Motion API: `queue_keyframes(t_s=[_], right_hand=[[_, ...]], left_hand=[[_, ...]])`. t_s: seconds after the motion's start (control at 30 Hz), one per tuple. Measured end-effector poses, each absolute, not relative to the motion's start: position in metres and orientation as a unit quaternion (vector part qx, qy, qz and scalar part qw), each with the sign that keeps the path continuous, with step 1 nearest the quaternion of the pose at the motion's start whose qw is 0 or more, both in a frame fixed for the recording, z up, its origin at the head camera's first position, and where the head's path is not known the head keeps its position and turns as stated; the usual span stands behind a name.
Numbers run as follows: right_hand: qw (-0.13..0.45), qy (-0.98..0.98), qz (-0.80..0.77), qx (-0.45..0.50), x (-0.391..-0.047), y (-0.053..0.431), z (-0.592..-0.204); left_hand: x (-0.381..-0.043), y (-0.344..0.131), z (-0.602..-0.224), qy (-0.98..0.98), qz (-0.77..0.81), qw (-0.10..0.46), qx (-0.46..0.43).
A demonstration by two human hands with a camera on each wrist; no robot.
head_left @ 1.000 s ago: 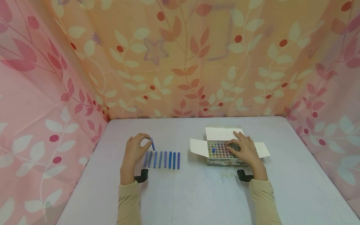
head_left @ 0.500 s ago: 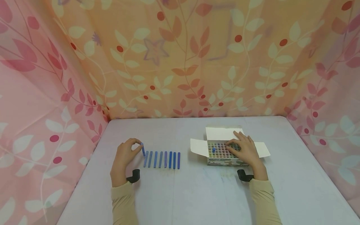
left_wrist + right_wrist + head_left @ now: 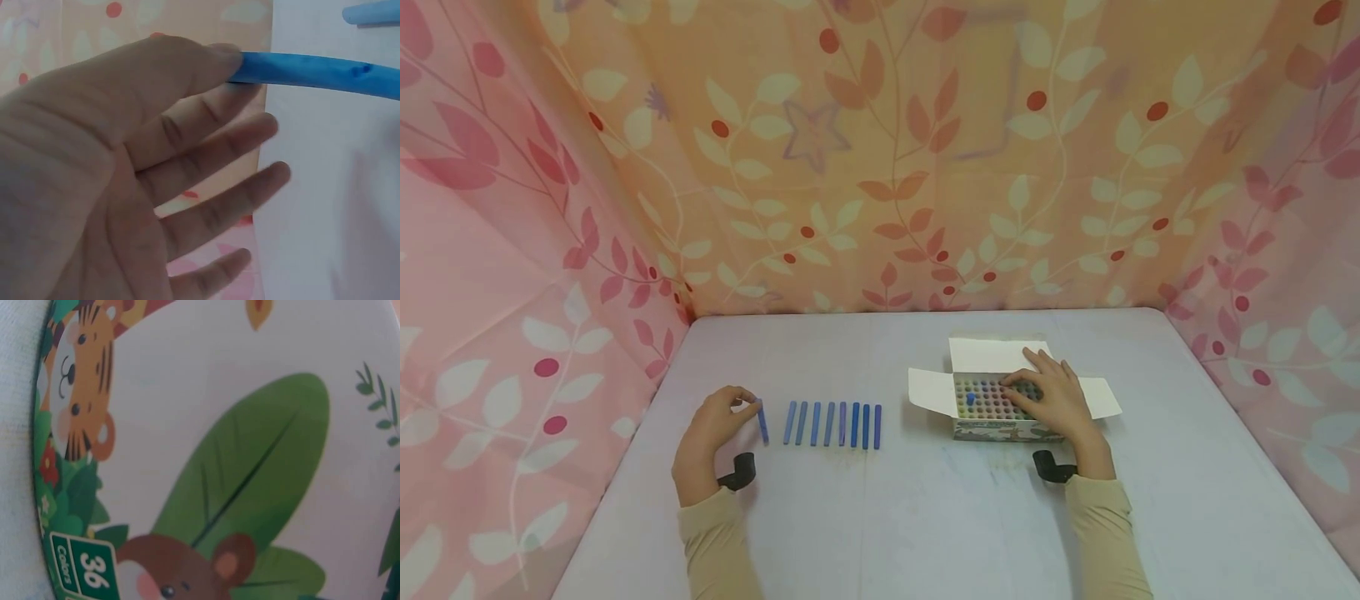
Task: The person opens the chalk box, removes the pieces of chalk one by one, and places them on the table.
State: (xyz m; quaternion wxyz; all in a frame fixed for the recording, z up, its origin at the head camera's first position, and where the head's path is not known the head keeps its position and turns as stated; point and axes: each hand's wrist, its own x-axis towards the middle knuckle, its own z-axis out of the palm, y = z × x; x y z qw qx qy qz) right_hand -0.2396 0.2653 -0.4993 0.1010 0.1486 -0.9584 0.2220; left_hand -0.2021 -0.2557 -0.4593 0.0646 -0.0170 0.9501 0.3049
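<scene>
My left hand (image 3: pixel 713 429) pinches one end of a blue chalk stick (image 3: pixel 763 423) between thumb and fingertips. The left wrist view shows the chalk (image 3: pixel 312 71) pointing away from the hand, the other fingers spread loosely below. To its right, several blue and purple chalk sticks (image 3: pixel 816 424) lie side by side in a row. My right hand (image 3: pixel 1052 398) rests over the right part of an open chalk box (image 3: pixel 1000 431), thumb and index finger at the chalk ends inside. One blue chalk stick (image 3: pixel 971 399) stands higher than the rest in the box. The right wrist view holds only the printed box side (image 3: pixel 187 425).
The box's white flaps (image 3: pixel 931 390) spread out to the left, back and right. Everything is on a white-covered table (image 3: pixel 910 533), with flowered curtains (image 3: pixel 880 167) behind and at both sides. A black wrist camera (image 3: pixel 742 472) sits by each wrist.
My left hand has moved left and nearer to me with the chalk stick, from over the row to beside its left end. My right hand and the box have stayed put.
</scene>
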Motion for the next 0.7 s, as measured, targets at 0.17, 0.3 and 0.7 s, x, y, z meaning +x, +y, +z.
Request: queue_keyframes(t_s=[0.17,0.3,0.7], right_hand=[[0.098,-0.958,0.225,0.147,-0.239,0.266,-0.499],[0.098,-0.958,0.228,0.146,-0.239,0.266,-0.499],[0.097,-0.958,0.226,0.147,-0.240,0.265,-0.499]], left_hand=[[-0.205,-0.255,-0.467,0.946,0.310,0.094,-0.019],[-0.212,-0.252,-0.476,0.947,0.309,0.079,-0.024],[-0.226,-0.247,-0.504,0.952,0.301,0.031,-0.033]])
